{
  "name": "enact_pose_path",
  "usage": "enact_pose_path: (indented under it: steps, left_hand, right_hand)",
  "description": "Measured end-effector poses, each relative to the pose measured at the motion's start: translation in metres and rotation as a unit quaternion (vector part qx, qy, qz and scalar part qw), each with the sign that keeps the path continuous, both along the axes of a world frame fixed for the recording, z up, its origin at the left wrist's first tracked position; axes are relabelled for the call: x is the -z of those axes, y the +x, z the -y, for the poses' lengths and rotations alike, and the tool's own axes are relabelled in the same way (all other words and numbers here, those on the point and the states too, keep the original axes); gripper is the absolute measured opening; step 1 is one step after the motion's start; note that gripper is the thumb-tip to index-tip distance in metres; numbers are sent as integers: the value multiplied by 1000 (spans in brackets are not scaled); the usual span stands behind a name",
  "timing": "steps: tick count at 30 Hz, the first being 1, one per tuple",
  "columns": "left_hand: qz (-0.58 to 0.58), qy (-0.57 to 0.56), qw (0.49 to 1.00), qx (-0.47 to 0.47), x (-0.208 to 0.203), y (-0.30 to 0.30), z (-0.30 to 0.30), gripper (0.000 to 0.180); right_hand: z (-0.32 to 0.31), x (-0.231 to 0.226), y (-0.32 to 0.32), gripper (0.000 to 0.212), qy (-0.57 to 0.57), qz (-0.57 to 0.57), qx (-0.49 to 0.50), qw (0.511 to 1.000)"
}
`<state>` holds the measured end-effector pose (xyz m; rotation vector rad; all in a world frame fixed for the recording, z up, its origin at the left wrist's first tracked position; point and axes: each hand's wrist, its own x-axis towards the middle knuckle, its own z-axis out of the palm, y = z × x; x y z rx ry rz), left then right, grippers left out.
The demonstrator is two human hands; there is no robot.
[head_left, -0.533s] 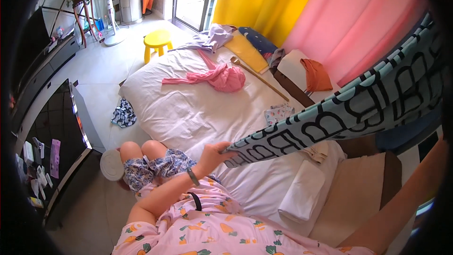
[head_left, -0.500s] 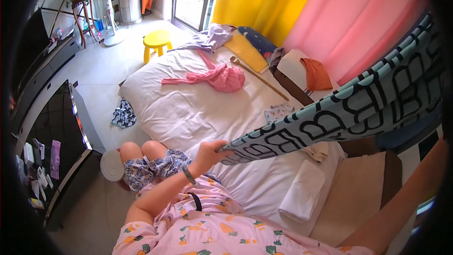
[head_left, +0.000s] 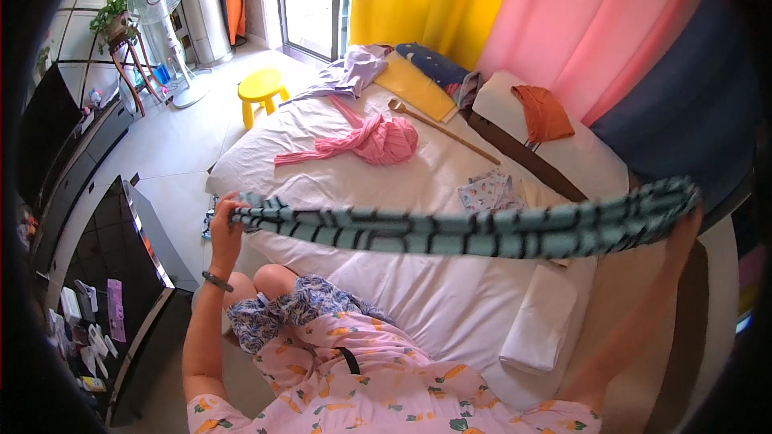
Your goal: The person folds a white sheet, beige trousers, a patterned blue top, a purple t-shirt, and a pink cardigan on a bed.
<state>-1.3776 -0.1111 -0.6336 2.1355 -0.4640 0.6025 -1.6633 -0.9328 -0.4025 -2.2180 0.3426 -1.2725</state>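
Observation:
A teal cloth with black markings (head_left: 466, 233) is stretched lengthwise in front of me over the white bed (head_left: 273, 185), bunched into a long narrow band and blurred by motion. My left hand (head_left: 227, 223) is closed around its left end. At the far right my right hand (head_left: 685, 223) grips the other end, its fingers partly hidden by the fabric. Beyond the cloth lies a knotted pink garment (head_left: 386, 138). A small printed cloth (head_left: 489, 191) shows just behind the band, and a folded white cloth (head_left: 540, 317) rests nearer my right arm.
A long wooden stick (head_left: 446, 133) lies across the bed, near a yellow cloth (head_left: 414, 87) and a lilac garment (head_left: 354, 71). An orange cloth (head_left: 544, 112) drapes over the far-right cushion. Left are a yellow stool (head_left: 261, 87), a fan (head_left: 181, 56) and a black-topped table (head_left: 104, 257).
My left hand has moved left and up, and my right hand has come forward into view. The cloth went from hanging slanted at the right to a nearly level stretched band.

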Motion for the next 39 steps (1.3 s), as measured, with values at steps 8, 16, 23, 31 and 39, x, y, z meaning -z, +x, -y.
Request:
enact_pose_path:
  steps: [8, 16, 23, 31, 39]
  left_hand:
    - [-60, 259, 964, -23, 40, 119, -44, 23]
    - [17, 252, 967, 31, 92, 226, 83, 34]
    - [-116, 166, 977, -70, 153, 193, 84, 47]
    - [-96, 266, 958, -51, 155, 155, 64, 52]
    - [-73, 304, 853, 418, 151, -1, 217, 53]
  right_hand:
    - [-173, 189, 2, 24, 197, -271, 59, 940]
    - [-138, 340, -6, 34, 383, -325, 146, 852]
    - [-101, 377, -30, 47, 403, -340, 168, 833]
    - [-94, 364, -36, 47, 410, -334, 183, 829]
    - [-148, 260, 12, 48, 531, -251, 101, 803]
